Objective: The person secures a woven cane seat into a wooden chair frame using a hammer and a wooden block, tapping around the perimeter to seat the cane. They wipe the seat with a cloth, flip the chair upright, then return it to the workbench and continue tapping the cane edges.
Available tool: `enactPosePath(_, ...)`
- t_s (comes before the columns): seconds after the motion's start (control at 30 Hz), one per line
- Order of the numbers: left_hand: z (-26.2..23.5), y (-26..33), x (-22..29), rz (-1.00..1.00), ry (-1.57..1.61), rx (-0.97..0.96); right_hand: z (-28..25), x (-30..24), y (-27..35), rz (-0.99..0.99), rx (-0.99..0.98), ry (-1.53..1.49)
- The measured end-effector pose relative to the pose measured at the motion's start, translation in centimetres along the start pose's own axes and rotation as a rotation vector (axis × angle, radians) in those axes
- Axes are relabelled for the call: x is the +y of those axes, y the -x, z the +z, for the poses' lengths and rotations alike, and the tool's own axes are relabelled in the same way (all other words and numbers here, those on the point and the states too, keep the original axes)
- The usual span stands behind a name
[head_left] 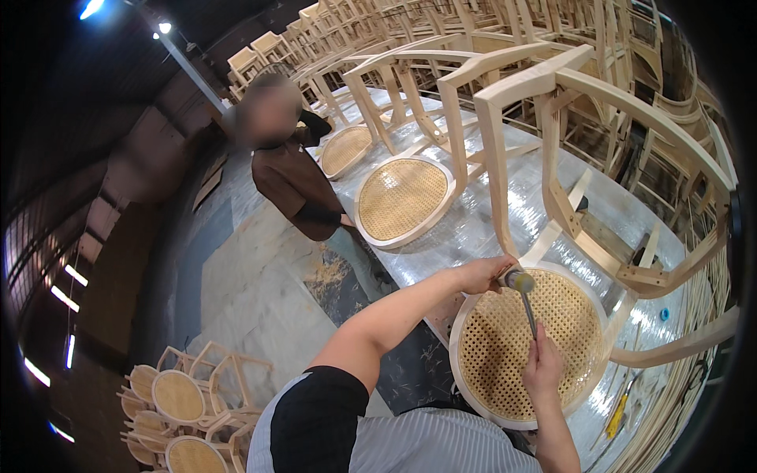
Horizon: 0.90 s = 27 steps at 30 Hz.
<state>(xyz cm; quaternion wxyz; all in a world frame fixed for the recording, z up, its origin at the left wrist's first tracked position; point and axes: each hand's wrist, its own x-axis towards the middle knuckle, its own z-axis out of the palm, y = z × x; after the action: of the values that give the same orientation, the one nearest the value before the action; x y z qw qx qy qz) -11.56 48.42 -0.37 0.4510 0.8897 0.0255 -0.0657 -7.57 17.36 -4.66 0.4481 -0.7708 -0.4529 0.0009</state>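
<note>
In my right hand (544, 364) is the handle of a hammer (530, 309), fingers wrapped round it. The hammer's round yellowish head is at the far rim of a chair seat (473, 355) with woven cane in a pale wooden ring. My left hand (485, 274) is closed just left of the hammer head, over that rim. What its fingers hold, if anything, is hidden. The chair lies tipped on the table, its wooden frame (497, 173) rising beyond the seat.
More cane-seat chairs (404, 201) stand along the plastic-covered table (410, 264). A person in a brown top (288, 177) stands at its left side. A yellow-handled tool (617, 418) and cane strips (670, 410) lie to the right. Stacked chairs (177, 396) stand lower left.
</note>
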Motion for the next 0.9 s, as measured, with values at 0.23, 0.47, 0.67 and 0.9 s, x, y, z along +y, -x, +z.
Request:
enactPosePath(0.23,0.2,1.7,-0.6,-0.070,0.004,0.161,-0.8,0.4,2.7,0.134,0.107,-0.228)
enactPosePath(0.47,-0.1,1.8,-1.0,-0.095,-0.191,0.182,-1.4,0.7,6.4,0.361,0.118,-0.406)
enactPosePath(0.67,0.0,0.8,-0.9,-0.075,-0.281,0.181,-2.7,0.7,8.3,0.453,0.100,-0.516)
enactPosePath(0.9,-0.2,1.1,-0.9,-0.084,-0.265,0.179,-4.1,0.5,11.3,0.503,0.066,-0.482)
